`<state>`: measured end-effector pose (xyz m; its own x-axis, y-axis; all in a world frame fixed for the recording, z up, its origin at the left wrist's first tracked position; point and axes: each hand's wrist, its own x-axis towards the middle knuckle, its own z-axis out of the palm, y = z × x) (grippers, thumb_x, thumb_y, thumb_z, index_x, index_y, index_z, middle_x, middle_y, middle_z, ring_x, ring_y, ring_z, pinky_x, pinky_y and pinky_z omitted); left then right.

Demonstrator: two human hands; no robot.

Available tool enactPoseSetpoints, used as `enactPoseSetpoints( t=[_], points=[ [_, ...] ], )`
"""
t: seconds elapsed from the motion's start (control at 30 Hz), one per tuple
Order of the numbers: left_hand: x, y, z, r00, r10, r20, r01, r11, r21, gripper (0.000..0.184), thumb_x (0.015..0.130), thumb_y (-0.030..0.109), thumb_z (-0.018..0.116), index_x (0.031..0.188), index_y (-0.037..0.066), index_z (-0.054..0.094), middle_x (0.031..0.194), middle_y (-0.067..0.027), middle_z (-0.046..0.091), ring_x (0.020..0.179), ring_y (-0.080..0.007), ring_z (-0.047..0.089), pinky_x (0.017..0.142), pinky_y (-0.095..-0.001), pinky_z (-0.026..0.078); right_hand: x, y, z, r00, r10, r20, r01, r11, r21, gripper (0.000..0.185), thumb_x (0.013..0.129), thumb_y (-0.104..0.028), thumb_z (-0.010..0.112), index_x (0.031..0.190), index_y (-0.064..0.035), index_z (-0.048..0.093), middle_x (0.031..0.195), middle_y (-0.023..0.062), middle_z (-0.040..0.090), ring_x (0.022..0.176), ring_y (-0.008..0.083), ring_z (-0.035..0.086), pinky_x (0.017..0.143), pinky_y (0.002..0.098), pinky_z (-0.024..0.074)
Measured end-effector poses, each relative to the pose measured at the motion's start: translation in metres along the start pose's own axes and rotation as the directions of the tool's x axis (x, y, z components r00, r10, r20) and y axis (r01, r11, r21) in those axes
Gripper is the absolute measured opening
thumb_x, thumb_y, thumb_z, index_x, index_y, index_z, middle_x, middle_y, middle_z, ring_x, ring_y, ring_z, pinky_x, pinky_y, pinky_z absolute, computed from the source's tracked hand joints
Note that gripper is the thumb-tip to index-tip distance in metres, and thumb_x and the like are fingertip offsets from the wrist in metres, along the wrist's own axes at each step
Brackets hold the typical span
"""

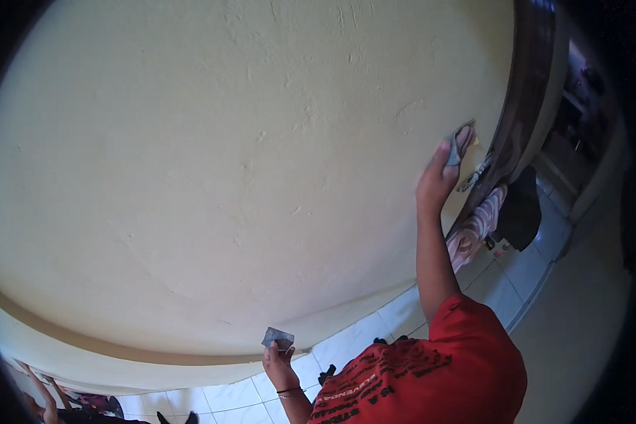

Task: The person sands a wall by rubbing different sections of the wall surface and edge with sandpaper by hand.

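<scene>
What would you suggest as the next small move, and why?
I would probably have the right hand slide its grey piece left along the wall, since it seems to rest there near the dark frame, and marks show farther left.

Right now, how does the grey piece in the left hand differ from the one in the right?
Shape: the left piece looks flat and straight-edged; the right piece looks bent.
Shade: the left piece is darker grey, the right piece lighter blue-grey.
Height: the left piece is low, in the left hand; the right piece is higher, in the right hand.
Shared: both are greyish and hand-held.
</scene>
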<state>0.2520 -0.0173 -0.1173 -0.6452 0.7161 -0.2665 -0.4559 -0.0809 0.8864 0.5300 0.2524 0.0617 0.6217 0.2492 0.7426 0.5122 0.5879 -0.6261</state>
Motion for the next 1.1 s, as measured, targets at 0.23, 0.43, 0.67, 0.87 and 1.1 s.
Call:
enactPoseSetpoints(
  t=[0.23,0.43,0.67,0.87,1.1],
  points=[
    [0.011,0.012,-0.024,0.999,0.051,0.008,-0.051,0.998,0.046,0.022,0.086,0.021,0.048,0.098,0.004,0.053,0.085,-0.0047,0.057,0.075,-0.0131,0.056,0.062,-0.0279,0.048,0.005,-0.048,0.026,0.970,-0.242,0.026,0.242,0.970,0.002,0.046,0.091,-0.025,0.034,0.123,0.0080,0.035,0.132,0.0242,0.030,0.125,0.0371,0.025,0.102,0.0425,0.0185],
    [0.013,0.034,-0.058,0.999,0.043,-0.001,-0.043,0.999,0.016,0.022,0.087,0.019,0.047,0.098,0.002,0.054,0.085,-0.0050,0.058,0.074,-0.0127,0.056,0.062,-0.0265,0.047,0.016,-0.065,0.032,0.989,-0.148,-0.031,0.147,0.989,-0.026,0.042,0.090,-0.020,0.033,0.120,0.0076,0.040,0.128,0.0249,0.035,0.122,0.0373,0.029,0.101,0.0450,0.0199],
    [0.021,0.050,-0.085,0.998,0.024,0.059,-0.025,0.999,0.022,0.023,0.087,0.019,0.047,0.100,0.001,0.054,0.085,-0.0047,0.058,0.074,-0.0124,0.055,0.063,-0.0265,0.047,0.020,-0.061,0.046,0.965,-0.257,-0.050,0.254,0.965,-0.064,0.043,0.089,-0.023,0.036,0.117,0.0092,0.043,0.126,0.0255,0.038,0.119,0.0377,0.033,0.100,0.0405,0.0250],
    [0.030,0.059,-0.113,0.989,0.003,0.147,-0.013,0.998,0.069,0.023,0.086,0.020,0.048,0.099,0.002,0.054,0.085,-0.0039,0.058,0.075,-0.0110,0.054,0.064,-0.0265,0.047,-0.025,-0.100,0.042,0.845,-0.507,0.169,0.527,0.844,-0.104,0.046,0.088,-0.022,0.036,0.129,-0.0013,0.032,0.134,0.0217,0.027,0.126,0.0349,0.022,0.102,0.0419,0.0179],
    [0.033,0.059,-0.136,0.992,0.017,0.122,-0.026,0.997,0.079,0.022,0.086,0.019,0.048,0.098,0.002,0.055,0.080,-0.0028,0.057,0.069,-0.0106,0.054,0.061,-0.0248,0.046,0.030,-0.025,0.050,0.989,0.128,-0.071,-0.124,0.991,0.050,0.048,0.088,-0.027,0.036,0.129,-0.0029,0.032,0.136,0.0214,0.023,0.127,0.0348,0.019,0.103,0.0429,0.0153]
  ],
)
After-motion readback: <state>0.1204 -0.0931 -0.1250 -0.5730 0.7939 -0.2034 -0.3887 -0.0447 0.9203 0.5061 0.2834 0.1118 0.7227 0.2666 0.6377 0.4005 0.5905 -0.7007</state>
